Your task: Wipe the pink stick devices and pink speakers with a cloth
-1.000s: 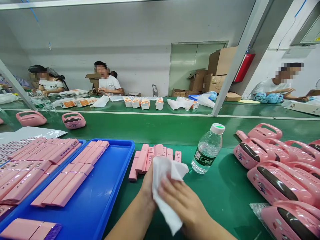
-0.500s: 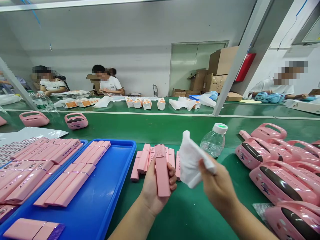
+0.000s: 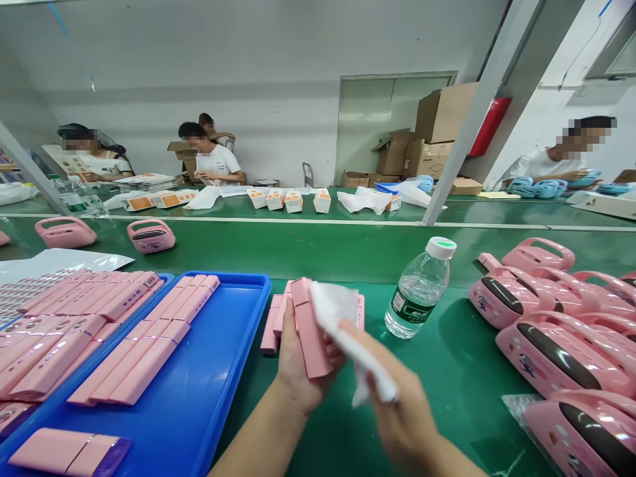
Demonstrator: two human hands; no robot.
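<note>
Here, the left hand (image 3: 299, 374) is clasped around 1 pink bar (image 3: 310, 331) above the green surface (image 3: 452, 404); the right hand (image 3: 397, 401) pinches a white cloth (image 3: 336, 310) beside the bar's upper part.

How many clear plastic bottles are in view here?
3: one bottle stands on the near green surface, beyond the right hand; two more, one and another, overlap at far left by the slanted post. Others may be hidden.
</note>
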